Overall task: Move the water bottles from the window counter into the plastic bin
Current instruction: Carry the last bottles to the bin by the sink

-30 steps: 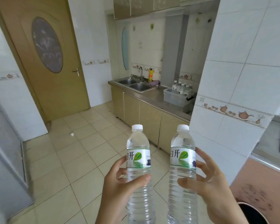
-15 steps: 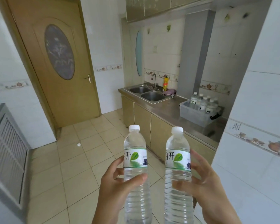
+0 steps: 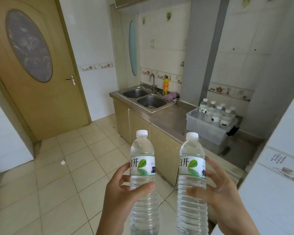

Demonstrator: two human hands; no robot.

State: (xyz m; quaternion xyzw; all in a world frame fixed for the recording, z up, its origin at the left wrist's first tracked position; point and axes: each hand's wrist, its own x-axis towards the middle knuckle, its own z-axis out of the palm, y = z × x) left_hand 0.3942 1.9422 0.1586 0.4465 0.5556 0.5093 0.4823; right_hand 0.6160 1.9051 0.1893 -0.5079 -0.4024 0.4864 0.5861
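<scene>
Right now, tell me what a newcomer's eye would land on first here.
Front and centre, the two hands each hold an upright water bottle: the left hand grips the left bottle, the right hand grips the right bottle. Beyond them, on the steel counter right of the double sink, stands a clear plastic bin already holding several capped bottles.

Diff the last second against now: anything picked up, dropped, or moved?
Nothing taken or released. The view has turned right and advanced toward the counter: the plastic bin with bottles inside looks nearer and fully in sight, and the tiled wall corner has slid to the right edge. Unchanged: left hand grips the left bottle and right hand the right bottle, both upright and capped.
</scene>
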